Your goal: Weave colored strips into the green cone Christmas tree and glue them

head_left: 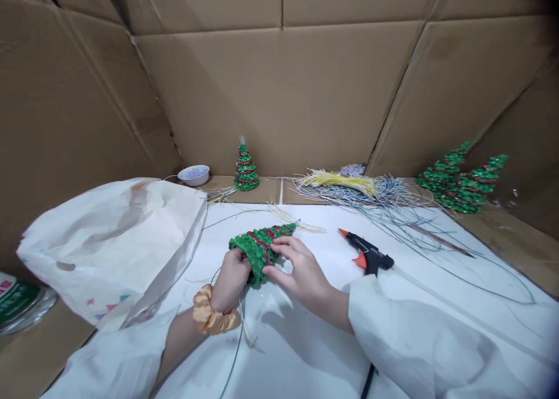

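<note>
A small green Christmas tree (251, 244) with a spiral of red trim lies on its side between my hands, its tip pointing right and away. My left hand (233, 279) is closed at the tree's wide base, the fingertips tucked inside and partly hidden. My right hand (301, 268) grips the tree's side, thumb below and fingers above. Thin wires (240, 341) in dark green and pale yellow hang below the base near my left wrist, which wears an orange scrunchie (213, 311).
A glue gun (369, 253) lies on the white tabletop (305, 352) at right. Behind it spread bundled wires (349, 183). Finished-looking trees stand at the back (247, 169) and right (471, 183). A white bowl (194, 175) and plastic bag (117, 236) are at left. Cardboard walls (279, 90) surround everything.
</note>
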`<state>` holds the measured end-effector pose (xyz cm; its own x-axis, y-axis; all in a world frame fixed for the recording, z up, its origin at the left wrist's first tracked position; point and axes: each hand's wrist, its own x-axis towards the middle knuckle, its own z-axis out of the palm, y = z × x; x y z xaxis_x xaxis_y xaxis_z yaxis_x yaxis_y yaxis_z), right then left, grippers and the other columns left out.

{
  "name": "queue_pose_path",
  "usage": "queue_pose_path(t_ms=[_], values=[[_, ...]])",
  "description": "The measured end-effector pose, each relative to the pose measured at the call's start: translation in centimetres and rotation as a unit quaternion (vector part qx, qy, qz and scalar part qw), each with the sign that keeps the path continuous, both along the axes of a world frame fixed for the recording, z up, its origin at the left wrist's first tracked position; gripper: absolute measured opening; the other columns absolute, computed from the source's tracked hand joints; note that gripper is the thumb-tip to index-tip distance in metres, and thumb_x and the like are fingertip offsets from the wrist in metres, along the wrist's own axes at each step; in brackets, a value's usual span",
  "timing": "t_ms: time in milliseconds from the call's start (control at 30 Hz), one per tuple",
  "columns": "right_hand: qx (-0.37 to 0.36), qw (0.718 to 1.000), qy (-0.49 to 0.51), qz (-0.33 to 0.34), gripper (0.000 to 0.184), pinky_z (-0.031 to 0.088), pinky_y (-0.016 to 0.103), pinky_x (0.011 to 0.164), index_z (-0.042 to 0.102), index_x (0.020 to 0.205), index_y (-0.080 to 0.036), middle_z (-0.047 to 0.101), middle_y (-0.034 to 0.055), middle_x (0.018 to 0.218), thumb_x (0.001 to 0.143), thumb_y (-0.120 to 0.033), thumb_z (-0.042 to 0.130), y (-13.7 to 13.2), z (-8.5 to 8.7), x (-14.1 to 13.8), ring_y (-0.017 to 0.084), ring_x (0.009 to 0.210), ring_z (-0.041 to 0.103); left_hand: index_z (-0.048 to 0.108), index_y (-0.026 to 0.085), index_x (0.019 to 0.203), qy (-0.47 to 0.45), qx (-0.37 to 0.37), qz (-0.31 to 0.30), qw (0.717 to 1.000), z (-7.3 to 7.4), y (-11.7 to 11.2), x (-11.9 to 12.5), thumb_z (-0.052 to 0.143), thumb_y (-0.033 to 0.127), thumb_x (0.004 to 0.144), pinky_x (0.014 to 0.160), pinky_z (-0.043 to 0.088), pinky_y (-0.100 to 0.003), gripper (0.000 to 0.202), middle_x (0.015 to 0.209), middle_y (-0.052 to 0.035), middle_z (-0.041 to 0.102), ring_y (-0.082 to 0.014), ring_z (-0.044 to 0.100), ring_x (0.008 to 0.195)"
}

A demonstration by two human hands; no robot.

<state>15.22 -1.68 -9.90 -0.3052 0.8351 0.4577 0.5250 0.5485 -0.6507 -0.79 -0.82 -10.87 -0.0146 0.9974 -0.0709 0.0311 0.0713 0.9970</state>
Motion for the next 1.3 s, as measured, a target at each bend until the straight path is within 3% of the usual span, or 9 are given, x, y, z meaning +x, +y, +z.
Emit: queue_pose_path(t_ms=[333,533,900,1300], values=[[-0.041,0.995,0.072,-0.06,0.045,0.043,0.038,0.09,0.054,0.099,-0.013,0.051,0.0119,0.11,0.065,-0.034,0.073,-0.8,-0.6,-1.9,0.024,0.106,0.047,0.066,0.011,0.097,-0.018,-0.016,-0.018,1.0,0.3,0.0,0.2,0.055,0.019,0.066,0.068,0.045,-0.028,0.034,0.08,-0.0048,0.07,-0.0192,0.062,0.072],[-0.049,0.993,0.084,-0.065,0.041,0.041,0.041,0.092,0.051,0.099,-0.016,0.048,0.011,0.11,0.067,-0.03,0.071,-1.2,-0.6,-2.2,0.024,0.107,0.046,0.066,0.01,0.097,-0.031,-0.006,-0.037,0.999,0.7,-0.1,0.3,0.055,0.018,0.066,0.075,0.046,-0.029,0.033,0.085,-0.0059,0.07,-0.0221,0.061,0.084],[-0.025,0.992,0.099,-0.071,0.038,0.041,0.043,0.092,0.049,0.099,-0.016,0.047,0.0123,0.11,0.07,-0.026,0.07,-1.7,-0.9,-2.5,0.025,0.108,0.045,0.066,0.013,0.101,-0.035,0.007,-0.057,0.998,1.3,-0.3,0.6,0.058,0.02,0.068,0.075,0.046,-0.029,0.035,0.093,-0.0059,0.07,-0.0222,0.061,0.085],[-0.063,0.986,0.136,-0.068,0.045,0.044,0.043,0.089,0.046,0.104,-0.019,0.044,0.0104,0.112,0.067,-0.028,0.071,-1.4,-1.3,-2.6,0.024,0.108,0.045,0.066,0.013,0.102,-0.047,-0.001,-0.064,0.997,1.1,-0.3,0.6,0.063,0.023,0.064,0.075,0.047,-0.031,0.039,0.094,-0.0063,0.07,-0.0238,0.061,0.087]])
